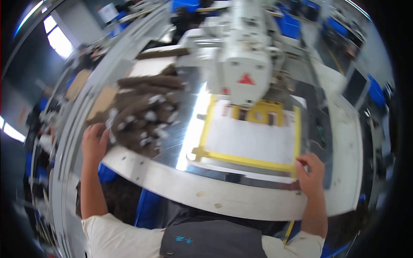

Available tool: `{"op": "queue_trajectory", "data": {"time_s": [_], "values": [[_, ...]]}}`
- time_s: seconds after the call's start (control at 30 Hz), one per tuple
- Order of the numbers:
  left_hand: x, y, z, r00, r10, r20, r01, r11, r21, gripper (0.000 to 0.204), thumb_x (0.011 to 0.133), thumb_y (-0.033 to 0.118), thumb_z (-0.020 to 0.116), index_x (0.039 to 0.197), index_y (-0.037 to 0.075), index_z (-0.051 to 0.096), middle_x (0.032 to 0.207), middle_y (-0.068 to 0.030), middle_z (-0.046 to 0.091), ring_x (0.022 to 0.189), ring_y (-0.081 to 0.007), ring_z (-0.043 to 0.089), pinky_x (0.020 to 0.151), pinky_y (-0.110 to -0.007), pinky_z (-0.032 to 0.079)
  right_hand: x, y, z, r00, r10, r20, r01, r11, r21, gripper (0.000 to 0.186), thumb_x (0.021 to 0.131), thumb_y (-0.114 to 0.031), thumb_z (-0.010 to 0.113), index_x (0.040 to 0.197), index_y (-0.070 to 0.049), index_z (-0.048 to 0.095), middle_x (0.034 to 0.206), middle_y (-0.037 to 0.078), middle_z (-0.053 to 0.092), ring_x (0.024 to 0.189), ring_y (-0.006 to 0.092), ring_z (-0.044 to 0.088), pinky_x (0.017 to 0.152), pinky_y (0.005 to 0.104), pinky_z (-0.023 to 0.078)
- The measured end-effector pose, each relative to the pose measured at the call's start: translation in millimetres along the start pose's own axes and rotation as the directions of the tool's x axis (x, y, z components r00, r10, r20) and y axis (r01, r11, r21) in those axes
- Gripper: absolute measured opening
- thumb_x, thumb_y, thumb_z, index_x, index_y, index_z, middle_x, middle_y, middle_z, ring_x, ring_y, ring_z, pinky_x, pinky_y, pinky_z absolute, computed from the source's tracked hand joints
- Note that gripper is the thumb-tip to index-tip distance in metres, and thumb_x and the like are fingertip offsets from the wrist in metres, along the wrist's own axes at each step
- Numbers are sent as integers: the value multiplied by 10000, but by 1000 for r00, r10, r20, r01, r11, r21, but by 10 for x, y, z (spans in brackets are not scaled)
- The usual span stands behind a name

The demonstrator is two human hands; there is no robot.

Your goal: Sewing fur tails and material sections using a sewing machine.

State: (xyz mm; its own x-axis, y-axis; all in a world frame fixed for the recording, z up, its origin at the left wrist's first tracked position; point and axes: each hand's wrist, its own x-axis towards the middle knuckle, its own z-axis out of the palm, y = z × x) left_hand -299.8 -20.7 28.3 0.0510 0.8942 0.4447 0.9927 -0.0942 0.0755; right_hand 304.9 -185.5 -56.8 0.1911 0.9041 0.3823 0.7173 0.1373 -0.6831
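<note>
My left hand [94, 144] is at the left, beside a heap of brown fluffy fabric pieces [144, 109] with white patches. Its thumb stands apart from the fingers, and nothing shows in it. On the right, my right hand [311, 174] is at the near right corner of a flat white template [254, 142] edged with yellow tape. Thumb and forefinger curl toward each other there; whether they pinch the template's edge is unclear. Over the template's far side hangs the white head of a sewing machine [247, 71] with a red triangle mark.
The machine's pale table rim [202, 195] curves between me and the work. Shiny metal plate [174, 148] lies between the heap and the template. Brown cardboard [102, 103] sits behind the heap. Blue bins [289, 25] and other workstations stand farther off.
</note>
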Motion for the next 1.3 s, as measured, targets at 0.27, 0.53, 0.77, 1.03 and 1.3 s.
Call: {"op": "queue_trajectory", "data": {"time_s": [0.27,0.53,0.77,1.03,1.3], "values": [[-1479,-2257,-385,728,-672,138,580,710,399,355,935,347,687,1066,26,762,1012,-214,761,1017,-399,716,915,-502,550,-181,510,342,915,358,184,-391,901,188,48,941,-15,660,984,-1,676,909,55,647,850,131,597,790,290,493],[-2666,-3318,-502,581,-812,53,772,571,280,361,952,331,669,1153,40,742,1181,-223,734,1158,-404,676,1020,-477,520,-90,468,326,892,392,223,-427,893,139,100,993,-62,634,1080,-22,664,1031,41,648,992,175,599,963,323,470],[-3106,-3559,-522,489,-816,308,719,577,388,517,870,410,750,1222,31,734,1216,-213,730,1204,-372,666,1036,-457,520,-154,459,206,875,427,230,-470,863,184,104,991,-60,635,1082,-17,663,1038,41,650,1005,163,599,957,309,465],[-2651,-3473,-457,441,-857,268,672,513,534,482,775,278,822,1135,-29,731,1130,-224,753,1069,-369,722,921,-443,574,-139,298,247,863,460,211,-500,838,218,99,1023,-104,629,1100,-48,654,968,21,621,836,124,572,679,285,530],[-2724,-3629,-447,396,-891,225,641,443,627,401,787,240,782,1072,-40,748,1159,-269,730,1109,-420,697,943,-473,556,-172,580,264,923,325,207,-365,909,203,90,1019,-90,627,1089,-41,655,982,28,629,852,126,582,673,286,531]]}}
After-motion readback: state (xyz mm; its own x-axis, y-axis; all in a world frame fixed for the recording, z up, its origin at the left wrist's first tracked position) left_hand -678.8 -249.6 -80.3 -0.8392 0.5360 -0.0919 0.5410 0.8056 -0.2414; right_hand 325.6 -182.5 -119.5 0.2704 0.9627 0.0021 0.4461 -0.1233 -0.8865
